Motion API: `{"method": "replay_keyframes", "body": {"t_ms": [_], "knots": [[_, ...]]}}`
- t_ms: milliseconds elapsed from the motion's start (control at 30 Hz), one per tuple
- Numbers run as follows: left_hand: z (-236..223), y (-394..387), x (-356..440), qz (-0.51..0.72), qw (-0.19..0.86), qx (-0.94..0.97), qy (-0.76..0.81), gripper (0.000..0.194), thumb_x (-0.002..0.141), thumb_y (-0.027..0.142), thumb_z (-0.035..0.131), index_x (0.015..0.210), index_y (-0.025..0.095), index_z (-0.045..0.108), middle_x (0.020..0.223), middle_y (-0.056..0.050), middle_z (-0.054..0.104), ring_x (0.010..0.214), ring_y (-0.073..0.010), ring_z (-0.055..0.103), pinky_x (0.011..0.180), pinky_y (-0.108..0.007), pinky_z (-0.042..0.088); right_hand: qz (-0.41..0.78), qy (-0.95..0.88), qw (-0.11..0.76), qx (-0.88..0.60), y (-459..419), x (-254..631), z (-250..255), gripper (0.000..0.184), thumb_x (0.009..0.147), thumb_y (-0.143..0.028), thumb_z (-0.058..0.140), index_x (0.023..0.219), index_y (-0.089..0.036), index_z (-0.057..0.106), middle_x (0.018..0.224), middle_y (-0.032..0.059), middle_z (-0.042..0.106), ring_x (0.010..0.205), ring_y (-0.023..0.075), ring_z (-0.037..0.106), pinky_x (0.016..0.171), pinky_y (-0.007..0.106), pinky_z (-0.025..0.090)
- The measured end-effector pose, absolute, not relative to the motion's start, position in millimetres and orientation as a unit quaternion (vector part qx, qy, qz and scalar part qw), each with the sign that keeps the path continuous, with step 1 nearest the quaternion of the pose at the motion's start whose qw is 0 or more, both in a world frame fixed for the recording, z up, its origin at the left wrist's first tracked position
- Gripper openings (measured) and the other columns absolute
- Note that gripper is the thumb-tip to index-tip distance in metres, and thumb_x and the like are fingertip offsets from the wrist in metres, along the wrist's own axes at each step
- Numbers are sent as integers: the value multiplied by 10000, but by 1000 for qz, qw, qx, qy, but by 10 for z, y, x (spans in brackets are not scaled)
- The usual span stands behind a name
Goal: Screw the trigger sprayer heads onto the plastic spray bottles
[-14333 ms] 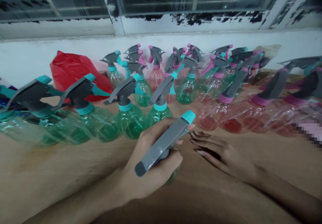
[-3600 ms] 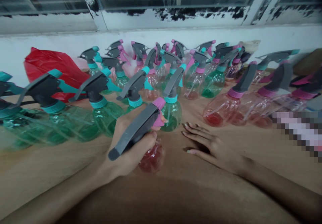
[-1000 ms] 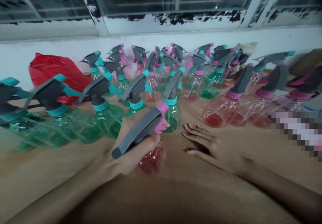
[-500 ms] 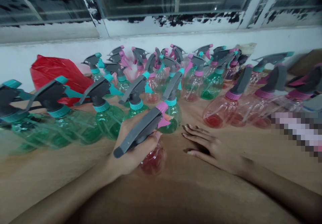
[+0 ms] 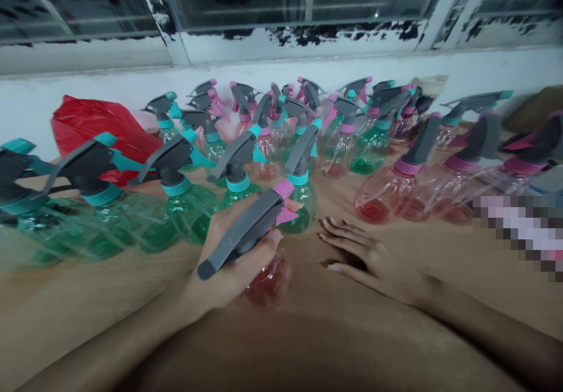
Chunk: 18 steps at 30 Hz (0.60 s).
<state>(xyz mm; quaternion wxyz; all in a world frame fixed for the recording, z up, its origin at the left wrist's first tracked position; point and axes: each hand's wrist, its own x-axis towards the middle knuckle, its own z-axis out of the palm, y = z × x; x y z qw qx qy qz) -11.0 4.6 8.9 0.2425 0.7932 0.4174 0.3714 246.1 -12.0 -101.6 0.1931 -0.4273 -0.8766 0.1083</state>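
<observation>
on my remote feed, the smooth tan table [image 5: 444, 257] spreads around the held bottle [image 5: 269, 281]. behind it, to its left, i see a creased, glossy red bag [image 5: 97, 125]. see-through rounded green bottles [image 5: 191, 216] stand left of and behind the held bottle, pinkish bottles [image 5: 378, 195] right of it; whether their darker bottoms are liquid, i cannot tell. my left hand [image 5: 237, 280] grips the held bottle under its smooth grey sprayer [image 5: 246, 227] and pink nozzle [image 5: 282, 189]; my right hand [image 5: 363, 254] lies loose, fingers parted, to its right.
</observation>
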Motion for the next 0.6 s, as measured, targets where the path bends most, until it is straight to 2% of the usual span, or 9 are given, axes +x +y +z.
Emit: {"method": "replay_keyframes", "body": {"t_ms": [133,267,367,500,600], "knots": [[75,48,-109,371,241,791,422,97,730,254,480,679,224,557,669,1,568,484,-132,463,397,-257,369,104,-874,205,-429,-123,2456,-1015,496,908,-419,496,1364,-241,420,1438,54,416,1347,230,331,1103,487,309],[91,37,-106,380,254,794,400,103,710,195,476,699,234,571,659,12,529,552,-155,521,519,-288,430,112,-872,209,-429,-127,2449,-1001,497,902,-416,507,1363,-253,422,1432,50,425,1347,236,330,1098,496,313],[108,32,-108,381,291,784,394,140,689,165,484,743,246,584,686,13,566,601,-172,578,601,-310,472,121,-871,205,-430,-129,2444,-988,505,903,-412,507,1372,-253,409,1441,51,412,1351,233,321,1107,494,297],[125,35,-98,378,329,774,387,258,666,175,492,882,259,605,781,-5,642,650,-198,626,641,-333,518,120,-870,209,-430,-132,2441,-979,498,906,-406,503,1374,-266,403,1441,49,411,1348,236,327,1101,505,303],[115,37,-94,375,333,771,393,289,651,155,489,892,261,609,813,-5,664,661,-193,635,649,-323,532,115,-872,205,-429,-131,2445,-981,499,905,-411,503,1373,-264,407,1439,49,414,1347,237,329,1099,503,308]]}}
